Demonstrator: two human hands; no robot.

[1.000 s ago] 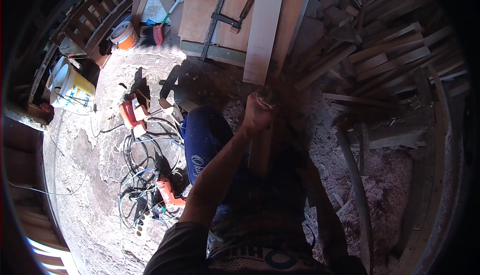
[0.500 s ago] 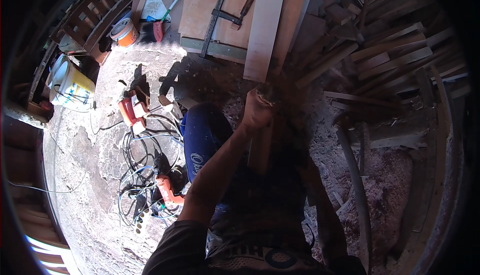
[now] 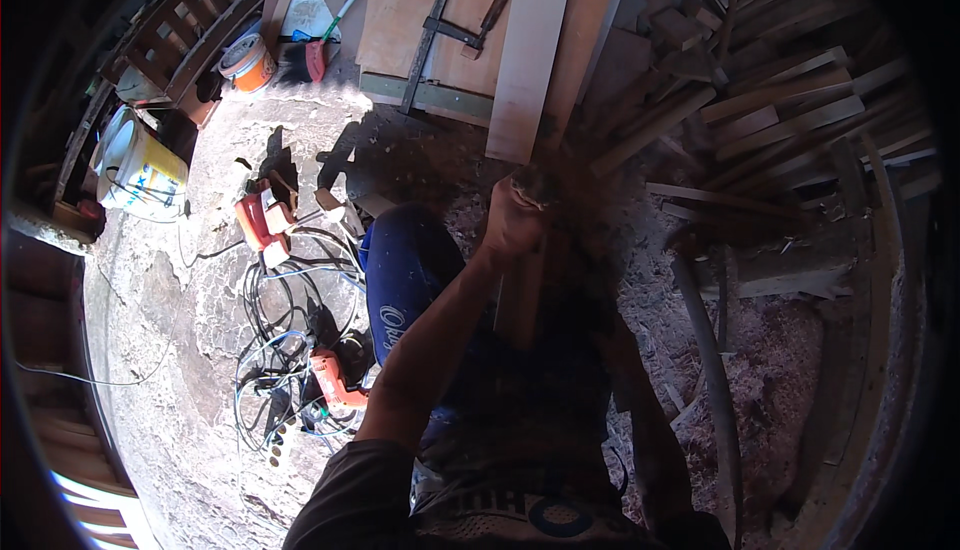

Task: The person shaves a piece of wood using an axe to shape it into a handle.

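Observation:
My left hand [image 3: 515, 220] is closed around a dark, blocky thing [image 3: 537, 188] over a long pale plank [image 3: 530, 60]. Shadow hides what kind of thing it is. The plank runs from the far edge toward me, and a nearer length of wood [image 3: 520, 295] shows below the hand, between my legs. My right hand [image 3: 612, 338] is low beside my right thigh, deep in shadow; its fingers do not show. Ahead, a bar clamp [image 3: 432, 25] lies across wide wooden panels [image 3: 395, 10], left of the plank.
On the left floor lie a red power tool [image 3: 262, 220], an orange drill [image 3: 337, 382] and tangled cables [image 3: 265, 350]. A white bucket [image 3: 145, 170], an orange bucket [image 3: 247, 65] and a broom [image 3: 315, 60] stand farther off. Offcuts [image 3: 785, 110] pile up at right, with shavings [image 3: 770, 370] nearer.

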